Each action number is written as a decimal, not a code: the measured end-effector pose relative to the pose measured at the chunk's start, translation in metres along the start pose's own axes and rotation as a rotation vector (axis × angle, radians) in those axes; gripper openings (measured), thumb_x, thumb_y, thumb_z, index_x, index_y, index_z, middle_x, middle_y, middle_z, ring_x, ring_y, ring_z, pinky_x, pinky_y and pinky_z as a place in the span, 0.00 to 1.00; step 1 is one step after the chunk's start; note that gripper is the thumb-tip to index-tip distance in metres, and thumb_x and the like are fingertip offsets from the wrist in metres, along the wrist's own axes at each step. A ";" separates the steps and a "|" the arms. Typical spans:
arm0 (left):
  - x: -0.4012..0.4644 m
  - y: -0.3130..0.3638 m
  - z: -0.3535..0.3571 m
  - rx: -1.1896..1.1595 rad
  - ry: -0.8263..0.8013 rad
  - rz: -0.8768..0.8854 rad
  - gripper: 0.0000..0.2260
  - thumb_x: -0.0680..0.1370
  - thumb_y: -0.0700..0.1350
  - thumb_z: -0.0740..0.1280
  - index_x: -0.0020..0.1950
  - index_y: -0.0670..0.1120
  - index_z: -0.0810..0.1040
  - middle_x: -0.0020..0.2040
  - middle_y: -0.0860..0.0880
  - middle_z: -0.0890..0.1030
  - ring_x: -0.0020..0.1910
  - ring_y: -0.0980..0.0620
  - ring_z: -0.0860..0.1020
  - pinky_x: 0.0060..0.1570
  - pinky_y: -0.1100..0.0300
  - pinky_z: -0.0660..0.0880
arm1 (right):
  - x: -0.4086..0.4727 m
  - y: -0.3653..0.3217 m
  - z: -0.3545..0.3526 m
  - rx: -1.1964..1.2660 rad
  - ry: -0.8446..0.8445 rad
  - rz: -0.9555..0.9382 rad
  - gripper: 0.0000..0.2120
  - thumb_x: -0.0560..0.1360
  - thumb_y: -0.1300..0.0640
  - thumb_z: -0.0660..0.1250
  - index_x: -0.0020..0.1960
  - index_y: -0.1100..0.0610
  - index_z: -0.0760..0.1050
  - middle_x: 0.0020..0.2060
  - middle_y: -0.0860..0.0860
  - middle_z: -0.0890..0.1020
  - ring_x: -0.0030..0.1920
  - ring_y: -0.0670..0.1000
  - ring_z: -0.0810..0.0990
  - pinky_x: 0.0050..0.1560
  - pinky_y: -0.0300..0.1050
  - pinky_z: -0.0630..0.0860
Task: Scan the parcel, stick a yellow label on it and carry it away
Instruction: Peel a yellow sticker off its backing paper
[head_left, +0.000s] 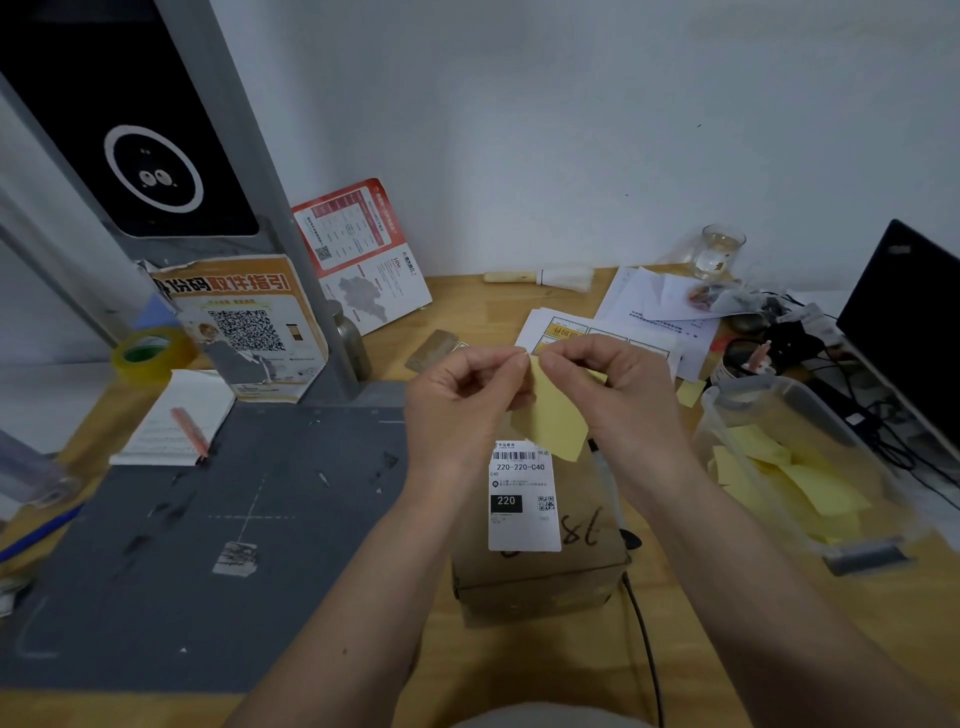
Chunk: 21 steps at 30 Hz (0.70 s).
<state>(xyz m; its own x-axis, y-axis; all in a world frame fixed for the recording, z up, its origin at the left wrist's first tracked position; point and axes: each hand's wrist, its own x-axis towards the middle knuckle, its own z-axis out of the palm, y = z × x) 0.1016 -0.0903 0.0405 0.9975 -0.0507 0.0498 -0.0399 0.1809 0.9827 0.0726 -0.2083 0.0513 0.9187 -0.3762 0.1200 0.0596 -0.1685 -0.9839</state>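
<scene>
Pinching the top corner of a yellow label (555, 421) between thumb and fingertips, the left hand (462, 395) and the right hand (613, 387) meet above the table (405, 670), both closed on the same slip of paper, which hangs down from their grip and tilts a little toward the right. Directly beneath the label sits the parcel (540, 566), a brown cardboard box resting on the bare wood near the front edge, just right of a dark grey mat (218, 530). On the parcel's top is a white shipping sticker (523, 499) printed with a barcode, the number 220-220-040, a black block reading 220 and a small QR code; handwriting in black marker shows beside it on the cardboard. The hanging label's lower edge overlaps the top of that sticker in the view, though whether it touches cannot be told. To the right, a clear plastic tub (789, 467) holds a loose heap of more yellow slips. A black cable (647, 639) runs along the table by the parcel's right side. Farther left lie an open notebook (176, 421) with a red pen on it and a roll of yellow tape (150, 356), well apart from the hands.
</scene>
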 end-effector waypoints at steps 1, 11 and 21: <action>0.000 0.000 0.001 0.014 0.010 0.006 0.05 0.73 0.35 0.71 0.41 0.45 0.84 0.36 0.46 0.84 0.36 0.53 0.82 0.38 0.63 0.80 | 0.000 0.000 0.000 0.008 -0.003 -0.006 0.04 0.72 0.60 0.70 0.40 0.54 0.82 0.38 0.47 0.85 0.41 0.43 0.81 0.47 0.38 0.76; -0.001 -0.005 0.006 0.148 0.065 0.102 0.08 0.72 0.36 0.72 0.39 0.50 0.84 0.38 0.45 0.84 0.41 0.42 0.83 0.45 0.54 0.82 | 0.002 0.003 0.001 -0.189 0.011 -0.056 0.04 0.70 0.61 0.71 0.37 0.54 0.80 0.33 0.55 0.83 0.34 0.54 0.79 0.36 0.45 0.76; -0.006 -0.006 0.013 -0.007 0.090 -0.111 0.03 0.72 0.38 0.72 0.42 0.45 0.85 0.42 0.43 0.85 0.45 0.43 0.84 0.49 0.55 0.81 | 0.000 0.006 -0.001 -0.082 -0.069 0.023 0.03 0.71 0.65 0.69 0.40 0.60 0.78 0.33 0.56 0.82 0.31 0.48 0.79 0.29 0.38 0.75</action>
<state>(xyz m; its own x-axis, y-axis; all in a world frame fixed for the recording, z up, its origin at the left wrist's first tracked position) 0.0950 -0.1036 0.0363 0.9970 0.0175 -0.0760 0.0714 0.1860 0.9800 0.0723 -0.2105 0.0453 0.9443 -0.3179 0.0850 0.0083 -0.2353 -0.9719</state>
